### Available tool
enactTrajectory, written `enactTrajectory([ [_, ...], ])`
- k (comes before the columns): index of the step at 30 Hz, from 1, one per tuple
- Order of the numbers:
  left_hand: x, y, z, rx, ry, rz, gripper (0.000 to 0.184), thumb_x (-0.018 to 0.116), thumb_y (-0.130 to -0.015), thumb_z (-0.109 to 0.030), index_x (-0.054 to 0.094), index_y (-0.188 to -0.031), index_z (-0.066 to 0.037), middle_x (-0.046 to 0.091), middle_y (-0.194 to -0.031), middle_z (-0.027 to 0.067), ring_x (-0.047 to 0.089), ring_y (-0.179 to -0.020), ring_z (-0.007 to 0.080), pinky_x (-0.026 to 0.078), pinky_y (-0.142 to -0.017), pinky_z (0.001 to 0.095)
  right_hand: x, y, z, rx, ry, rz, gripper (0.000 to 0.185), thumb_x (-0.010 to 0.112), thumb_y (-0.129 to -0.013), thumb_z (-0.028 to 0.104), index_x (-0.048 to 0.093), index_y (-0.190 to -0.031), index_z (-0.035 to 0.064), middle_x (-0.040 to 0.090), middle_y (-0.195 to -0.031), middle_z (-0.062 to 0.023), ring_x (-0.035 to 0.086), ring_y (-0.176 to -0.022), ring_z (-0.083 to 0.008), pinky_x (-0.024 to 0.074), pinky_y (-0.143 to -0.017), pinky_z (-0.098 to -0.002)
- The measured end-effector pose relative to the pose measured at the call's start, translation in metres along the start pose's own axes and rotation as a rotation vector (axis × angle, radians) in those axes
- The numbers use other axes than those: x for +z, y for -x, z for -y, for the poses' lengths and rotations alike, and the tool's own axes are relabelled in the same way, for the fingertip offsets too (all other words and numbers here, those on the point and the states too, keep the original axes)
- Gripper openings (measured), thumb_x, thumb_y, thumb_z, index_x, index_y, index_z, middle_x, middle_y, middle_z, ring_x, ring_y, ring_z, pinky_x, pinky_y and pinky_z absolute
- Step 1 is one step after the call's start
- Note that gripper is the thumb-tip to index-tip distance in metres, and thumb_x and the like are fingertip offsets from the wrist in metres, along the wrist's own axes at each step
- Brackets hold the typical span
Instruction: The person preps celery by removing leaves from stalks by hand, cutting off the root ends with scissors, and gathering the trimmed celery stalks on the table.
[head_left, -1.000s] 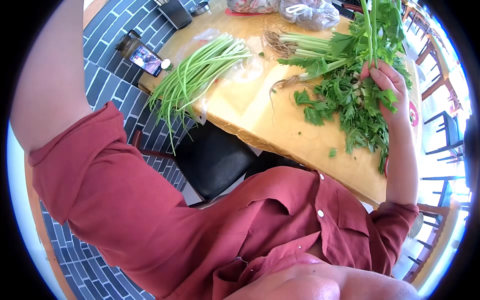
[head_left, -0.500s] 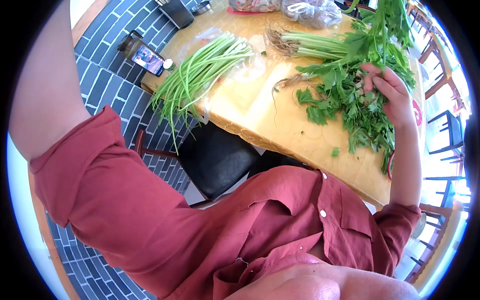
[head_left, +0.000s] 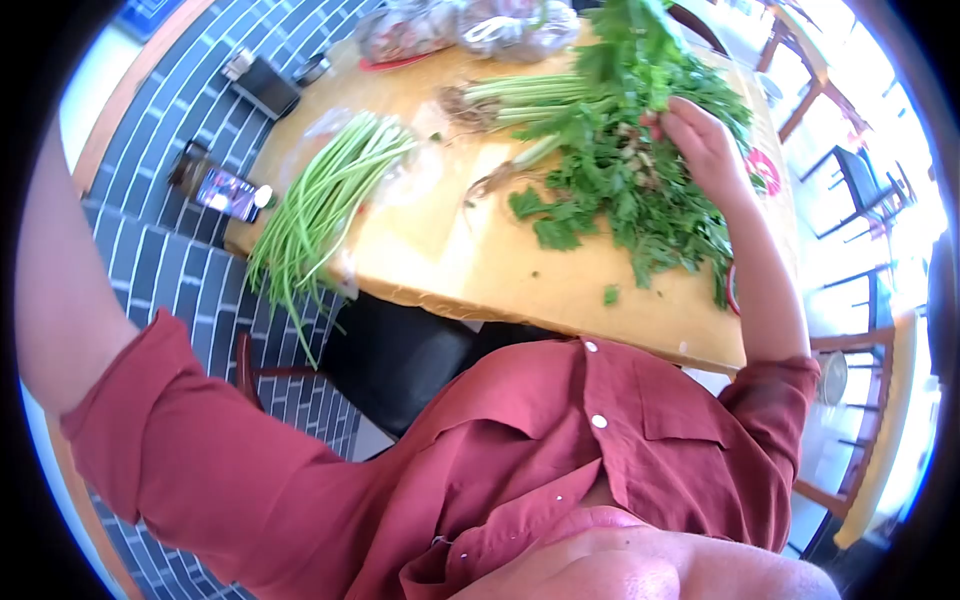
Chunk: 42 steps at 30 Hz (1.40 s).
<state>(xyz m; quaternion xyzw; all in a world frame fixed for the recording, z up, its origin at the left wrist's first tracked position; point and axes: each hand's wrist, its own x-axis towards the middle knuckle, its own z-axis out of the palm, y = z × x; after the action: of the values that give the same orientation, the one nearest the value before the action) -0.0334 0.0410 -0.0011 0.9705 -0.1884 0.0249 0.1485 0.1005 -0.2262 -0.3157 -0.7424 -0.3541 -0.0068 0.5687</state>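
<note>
My right hand [head_left: 700, 145] is over the leafy celery [head_left: 590, 170], its thumb and fingers pinched on a leafy stem. Bright leaves rise just above and beyond the fingertips. The celery lies in a loose heap, with pale stalks and brown roots pointing left. My left hand is outside the view; only its raised forearm shows at the far left. A bundle of long green stalks with pale ends [head_left: 335, 195] rests on a clear plastic bag, its thin tips hanging over the table edge.
The table [head_left: 440, 250] has a yellow cover. Filled plastic bags [head_left: 515, 28] are at its far edge. A phone [head_left: 226, 193] leans on a dark jar at the left, near a black holder [head_left: 262, 85]. A black chair [head_left: 390, 360] stands at the front edge.
The whole view has shifted, so the table and vegetables appear farther left. The stems upright above my right hand a second ago have dropped lower, and leaves are now beside its fingers.
</note>
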Motion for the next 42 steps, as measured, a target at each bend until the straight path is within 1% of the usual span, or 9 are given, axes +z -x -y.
enactTrajectory([
  [3, 0.000, -0.003, 0.000, -0.005, 0.015, 0.007, 0.050, 0.051, -0.093, -0.026, 0.037, -0.135, -0.002, 0.048, -0.058, -0.0016, 0.039, -0.037, -0.0014, 0.033, -0.032, 0.0110, -0.006, -0.005, 0.016, 0.079, 0.316, 0.030, 0.021, 0.046, -0.091, 0.015, 0.060, -0.089, -0.0011, 0.058, -0.081, -0.0029, 0.052, -0.074, -0.0091, 0.0411, -0.065, -0.0237],
  [6, 0.000, -0.006, 0.000, -0.012, 0.027, 0.012, 0.051, 0.050, -0.093, -0.026, 0.036, -0.135, -0.002, 0.048, -0.058, -0.0017, 0.039, -0.036, -0.0016, 0.033, -0.032, 0.0107, -0.014, -0.010, -0.020, 0.353, -0.506, -0.239, 0.020, 0.049, -0.088, 0.016, 0.063, -0.090, 0.0027, 0.061, -0.083, -0.0013, 0.049, -0.069, -0.0102, 0.0413, -0.063, -0.0234],
  [10, -0.003, -0.005, 0.003, -0.031, 0.043, 0.007, 0.051, 0.050, -0.093, -0.027, 0.036, -0.135, -0.002, 0.048, -0.057, -0.0019, 0.039, -0.036, -0.0020, 0.033, -0.032, 0.0103, -0.018, 0.000, -0.028, 0.431, -0.550, -0.092, 0.025, 0.053, -0.088, 0.018, 0.064, -0.106, 0.0042, 0.062, -0.090, 0.0003, 0.050, -0.070, -0.0093, 0.0419, -0.064, -0.0234],
  [16, -0.005, -0.002, 0.021, -0.081, 0.085, -0.025, 0.051, 0.049, -0.094, -0.028, 0.035, -0.135, -0.002, 0.048, -0.057, -0.0022, 0.039, -0.036, -0.0025, 0.033, -0.032, 0.0096, -0.027, -0.002, 0.007, -0.134, 0.550, -0.156, 0.036, 0.064, -0.081, 0.026, 0.061, -0.113, 0.0094, 0.066, -0.098, -0.0053, 0.059, -0.086, -0.0126, 0.0472, -0.076, -0.0283],
  [19, -0.012, -0.002, 0.042, -0.120, 0.116, -0.047, 0.052, 0.049, -0.094, -0.029, 0.034, -0.136, -0.002, 0.048, -0.057, -0.0023, 0.039, -0.036, -0.0028, 0.033, -0.031, 0.0093, -0.038, -0.009, 0.037, -0.124, 0.368, -0.317, 0.032, 0.066, -0.079, 0.026, 0.063, -0.107, 0.0108, 0.065, -0.095, -0.0067, 0.060, -0.085, -0.0160, 0.0478, -0.073, -0.0303],
  [23, -0.005, -0.008, 0.038, -0.137, 0.104, -0.030, 0.050, 0.051, -0.093, -0.028, 0.039, -0.132, 0.000, 0.047, -0.057, -0.0024, 0.038, -0.036, -0.0022, 0.030, -0.032, 0.0100, -0.031, -0.027, 0.082, -0.539, 0.601, -0.574, 0.027, 0.066, -0.082, 0.026, 0.063, -0.103, 0.0084, 0.066, -0.095, -0.0010, 0.059, -0.081, -0.0117, 0.0463, -0.075, -0.0258],
  [26, 0.005, -0.011, 0.031, -0.110, 0.057, -0.048, 0.051, 0.051, -0.092, -0.032, 0.040, -0.134, -0.005, 0.046, -0.057, -0.0052, 0.037, -0.035, -0.0035, 0.029, -0.031, 0.0086, -0.018, -0.038, 0.113, -0.706, 0.698, -0.471, 0.033, 0.073, -0.069, 0.023, 0.053, -0.089, 0.0055, 0.050, -0.089, -0.0110, 0.049, -0.089, -0.0304, 0.0421, -0.076, -0.0416],
  [29, 0.011, -0.012, 0.025, -0.105, 0.124, -0.025, 0.049, 0.051, -0.092, -0.030, 0.041, -0.133, -0.004, 0.046, -0.057, -0.0045, 0.037, -0.035, -0.0030, 0.029, -0.031, 0.0091, -0.003, -0.059, 0.111, -0.910, 0.780, -0.636, 0.027, 0.069, -0.072, 0.018, 0.055, -0.092, 0.0053, 0.052, -0.089, -0.0104, 0.050, -0.084, -0.0299, 0.0427, -0.075, -0.0406],
  [42, 0.004, -0.015, 0.030, -0.107, 0.170, 0.095, 0.042, 0.051, -0.092, -0.020, 0.044, -0.129, 0.000, 0.051, -0.061, -0.0007, 0.040, -0.038, -0.0002, 0.032, -0.033, 0.0131, 0.014, -0.074, 0.109, -0.643, 0.663, -0.588, 0.014, 0.066, -0.077, 0.017, 0.058, -0.082, 0.0061, 0.058, -0.077, -0.0102, 0.058, -0.071, -0.0303, 0.0466, -0.062, -0.0399],
])
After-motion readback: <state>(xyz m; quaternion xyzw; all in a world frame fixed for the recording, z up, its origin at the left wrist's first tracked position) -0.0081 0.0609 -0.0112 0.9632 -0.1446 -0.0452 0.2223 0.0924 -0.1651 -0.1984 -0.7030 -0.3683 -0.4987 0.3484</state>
